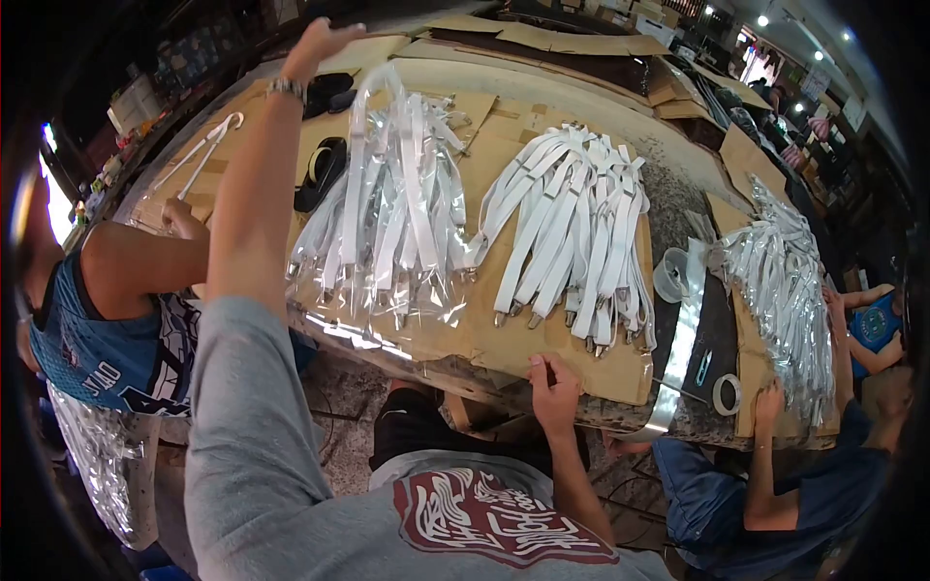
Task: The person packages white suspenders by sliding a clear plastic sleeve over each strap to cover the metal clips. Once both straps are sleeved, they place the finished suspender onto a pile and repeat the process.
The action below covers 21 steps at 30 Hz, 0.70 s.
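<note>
My left hand (323, 46), with a bracelet or watch on the wrist, is raised over the far side of the table, fingers stretched out and holding nothing I can see. Below and right of it lies a pile of white suspenders in clear plastic bags (407, 194). My right hand (555, 387) rests at the table's near edge with its fingers curled in, nothing visible in them. Just beyond it, a bundle of unbagged white suspenders (572, 223) with metal clips lies fanned out on a cardboard sheet (504, 329).
A tape dispenser (320, 174) sits left of the bagged pile. To the right are a clear tape roll (670, 275), a tape ring (727, 395) and another bagged pile (775, 281). A person on the left (126, 290) handles a white strap (199, 150); people sit at right.
</note>
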Tool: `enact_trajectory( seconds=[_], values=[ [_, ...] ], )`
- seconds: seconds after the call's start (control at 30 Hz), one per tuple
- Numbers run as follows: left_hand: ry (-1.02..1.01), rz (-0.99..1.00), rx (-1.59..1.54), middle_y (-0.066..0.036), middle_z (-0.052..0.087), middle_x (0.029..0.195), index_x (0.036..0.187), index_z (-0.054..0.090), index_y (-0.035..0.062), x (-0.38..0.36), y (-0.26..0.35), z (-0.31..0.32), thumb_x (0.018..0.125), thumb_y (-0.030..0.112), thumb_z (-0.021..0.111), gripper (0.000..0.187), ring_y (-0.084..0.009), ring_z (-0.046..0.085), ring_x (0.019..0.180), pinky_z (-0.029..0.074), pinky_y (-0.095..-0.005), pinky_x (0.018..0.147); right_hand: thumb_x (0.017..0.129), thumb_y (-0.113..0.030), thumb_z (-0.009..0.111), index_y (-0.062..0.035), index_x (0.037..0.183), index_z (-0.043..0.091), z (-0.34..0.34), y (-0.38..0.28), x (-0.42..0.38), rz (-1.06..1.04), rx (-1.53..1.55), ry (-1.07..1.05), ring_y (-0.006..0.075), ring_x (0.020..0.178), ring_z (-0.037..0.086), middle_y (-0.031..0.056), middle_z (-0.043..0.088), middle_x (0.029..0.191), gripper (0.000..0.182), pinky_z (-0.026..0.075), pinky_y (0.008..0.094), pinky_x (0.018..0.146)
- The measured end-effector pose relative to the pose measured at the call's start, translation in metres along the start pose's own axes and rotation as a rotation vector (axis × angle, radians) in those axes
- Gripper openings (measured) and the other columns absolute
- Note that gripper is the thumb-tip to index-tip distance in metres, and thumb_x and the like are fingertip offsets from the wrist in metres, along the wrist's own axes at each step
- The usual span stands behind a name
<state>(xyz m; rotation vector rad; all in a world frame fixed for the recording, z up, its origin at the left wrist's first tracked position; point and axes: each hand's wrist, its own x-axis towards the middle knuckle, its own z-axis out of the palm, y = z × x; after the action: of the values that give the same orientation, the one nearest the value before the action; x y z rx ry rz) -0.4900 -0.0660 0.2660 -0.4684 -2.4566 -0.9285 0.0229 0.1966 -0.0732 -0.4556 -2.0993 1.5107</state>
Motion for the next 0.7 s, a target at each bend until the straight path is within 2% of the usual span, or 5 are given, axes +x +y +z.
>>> enact_trajectory(
  seconds=[0.1,0.23,0.37,0.53,0.7],
  values=[
    [-0.010,0.080,-0.037,-0.021,0.072,0.109,0.142,0.049,-0.0063,-0.062,0.001,0.031,0.085,0.039,0.078,0.078,-0.0223,0.069,0.101,0.052,-0.0318,0.090,0.100,-0.017,0.063,0.0021,0.098,0.067,0.000,0.002,-0.003,-0.038,-0.020,-0.005,0.0066,0.070,0.058,0.0019,0.065,0.076,0.020,0.046,0.0232,0.064],
    [-0.057,0.210,-0.353,-0.019,0.073,0.103,0.135,0.056,-0.0053,-0.177,0.008,0.047,0.091,0.022,0.072,0.054,-0.0211,0.071,0.092,0.053,-0.0318,0.085,0.098,-0.016,0.065,0.0014,0.097,0.068,0.001,0.002,-0.003,-0.118,-0.067,0.001,0.0100,0.064,0.056,0.0057,0.063,0.073,0.018,0.044,0.0267,0.059],
    [-0.141,0.033,-0.545,-0.011,0.073,0.092,0.123,0.065,-0.0061,-0.291,0.045,0.057,0.095,0.015,0.066,0.035,-0.0136,0.067,0.084,0.053,-0.0269,0.078,0.097,-0.017,0.066,0.0014,0.099,0.068,-0.006,0.000,-0.002,-0.104,-0.055,0.001,0.0118,0.064,0.057,0.0086,0.063,0.074,0.018,0.045,0.0282,0.059],
    [-0.339,-0.153,-0.770,-0.010,0.073,0.087,0.118,0.068,-0.0030,-0.407,0.085,0.073,0.100,0.010,0.060,0.023,-0.0094,0.062,0.073,0.049,-0.0234,0.066,0.098,-0.017,0.064,0.0021,0.101,0.069,-0.030,-0.008,0.001,0.196,0.403,-0.073,0.0122,0.071,0.060,0.0057,0.068,0.081,0.020,0.049,0.0276,0.066],
    [-0.488,-0.300,-0.876,-0.009,0.073,0.082,0.116,0.069,-0.0009,-0.484,0.093,0.071,0.100,0.010,0.061,0.021,-0.0100,0.062,0.068,0.048,-0.0217,0.062,0.099,-0.014,0.059,0.0006,0.107,0.069,-0.136,0.011,0.027,-0.018,-0.076,0.454,0.0138,0.077,0.064,0.0083,0.070,0.086,0.019,0.053,0.0277,0.071]
  ],
)
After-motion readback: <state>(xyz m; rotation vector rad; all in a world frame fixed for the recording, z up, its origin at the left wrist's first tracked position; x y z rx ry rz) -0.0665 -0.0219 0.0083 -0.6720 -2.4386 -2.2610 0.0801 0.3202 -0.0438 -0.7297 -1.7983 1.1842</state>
